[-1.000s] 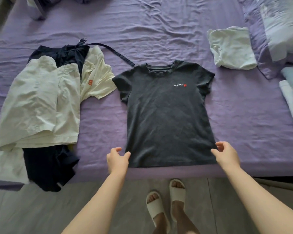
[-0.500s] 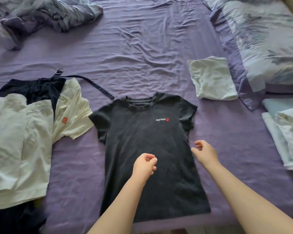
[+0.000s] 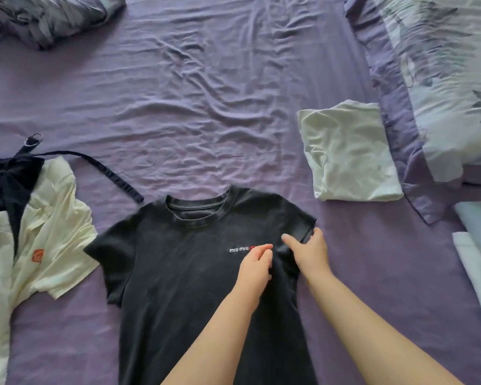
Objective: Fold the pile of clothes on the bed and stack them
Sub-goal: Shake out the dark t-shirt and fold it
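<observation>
Now the black T-shirt (image 3: 184, 273) lies flat on the bed (image 3: 206, 107), collar far, its length running toward me, my right hand (image 3: 308, 254) gripping its right sleeve, my left hand (image 3: 254, 269) pinching the chest just beside.

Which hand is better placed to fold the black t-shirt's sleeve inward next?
Probably the right hand: it already grips the right sleeve of the black t-shirt. The left hand sits beside it, on the chest.
</observation>
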The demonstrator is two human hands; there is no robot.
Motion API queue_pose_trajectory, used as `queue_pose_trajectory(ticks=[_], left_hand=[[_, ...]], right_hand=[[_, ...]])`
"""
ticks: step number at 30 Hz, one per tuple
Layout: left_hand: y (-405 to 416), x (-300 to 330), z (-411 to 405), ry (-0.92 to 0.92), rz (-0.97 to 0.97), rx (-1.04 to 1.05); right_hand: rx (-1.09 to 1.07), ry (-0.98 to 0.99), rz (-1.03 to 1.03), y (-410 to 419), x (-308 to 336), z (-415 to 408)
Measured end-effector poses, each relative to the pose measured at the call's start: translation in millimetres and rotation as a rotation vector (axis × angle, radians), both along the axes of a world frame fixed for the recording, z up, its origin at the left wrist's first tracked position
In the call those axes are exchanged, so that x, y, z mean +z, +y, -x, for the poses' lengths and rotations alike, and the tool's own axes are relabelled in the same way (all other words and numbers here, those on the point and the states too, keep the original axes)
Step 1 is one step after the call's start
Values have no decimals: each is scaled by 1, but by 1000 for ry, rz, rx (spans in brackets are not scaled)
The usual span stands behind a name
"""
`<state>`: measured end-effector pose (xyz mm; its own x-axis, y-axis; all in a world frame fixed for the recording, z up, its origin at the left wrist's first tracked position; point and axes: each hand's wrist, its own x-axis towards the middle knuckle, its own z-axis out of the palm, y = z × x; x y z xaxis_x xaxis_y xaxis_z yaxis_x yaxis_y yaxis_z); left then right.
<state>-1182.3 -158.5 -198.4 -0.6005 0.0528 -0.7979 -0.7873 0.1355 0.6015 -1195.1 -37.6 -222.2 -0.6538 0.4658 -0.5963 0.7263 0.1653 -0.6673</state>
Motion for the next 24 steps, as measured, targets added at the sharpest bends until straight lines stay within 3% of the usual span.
queue_pose_trajectory(ticks=[4, 11, 14, 18, 21, 24], left_hand=[[8, 3, 19, -74, -160, 144], [-8, 1, 28, -154, -277, 221], [-43, 1, 30, -131, -208, 277], [-93, -2, 33, -126, -65, 201], [-130, -8, 28, -22, 96, 111], [-172, -9, 24, 74, 263, 14]], right_hand=[[48, 70, 3, -5, -5, 2], [395, 191, -36, -18, 4, 6], [600, 193, -43, -33, 9, 6], [733, 164, -157, -54, 3, 7], [889, 54, -349, -65, 1, 16], [913, -68, -411, -77, 7, 30]])
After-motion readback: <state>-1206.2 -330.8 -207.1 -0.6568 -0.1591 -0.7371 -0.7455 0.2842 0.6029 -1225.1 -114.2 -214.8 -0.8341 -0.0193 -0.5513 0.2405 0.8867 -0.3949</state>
